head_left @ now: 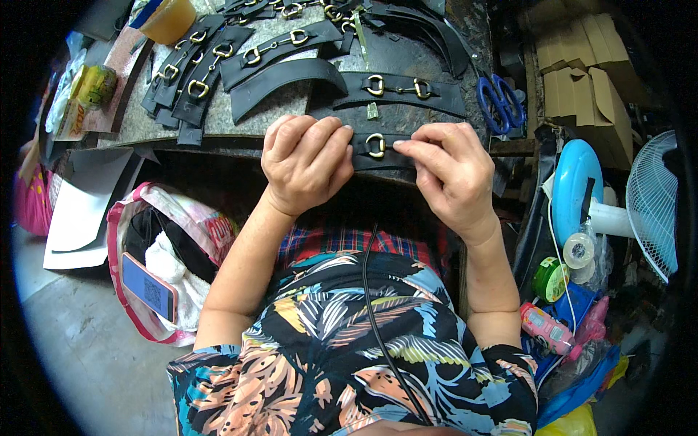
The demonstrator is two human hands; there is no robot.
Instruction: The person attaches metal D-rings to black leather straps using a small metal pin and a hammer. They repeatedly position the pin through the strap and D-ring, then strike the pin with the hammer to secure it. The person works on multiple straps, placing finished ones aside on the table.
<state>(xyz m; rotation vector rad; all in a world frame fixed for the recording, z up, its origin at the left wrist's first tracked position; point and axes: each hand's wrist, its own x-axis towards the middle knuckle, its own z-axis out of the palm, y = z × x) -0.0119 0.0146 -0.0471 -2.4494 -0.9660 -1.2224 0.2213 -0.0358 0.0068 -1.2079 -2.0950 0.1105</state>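
A black leather strap (366, 160) with a gold D-shaped ring (376, 145) spans the gap between my two hands at the bench's near edge. My left hand (307, 161) is closed on the strap's left end, its fingers curled over and hiding that part. On the other side of the ring, my right hand (452, 168) pinches the strap between thumb and fingertips. Just beyond lies another strap (436, 98) with two gold rings joined by a small bar. A plain curved black strip (287, 83) rests beside it on the left.
Several similar straps (275, 51) cover the bench farther back. Blue-handled scissors (500, 104) lie at its right edge, near cardboard boxes (589, 109). A blue and white fan (582, 182) stands at the right. A bag with a phone (149, 287) sits at lower left.
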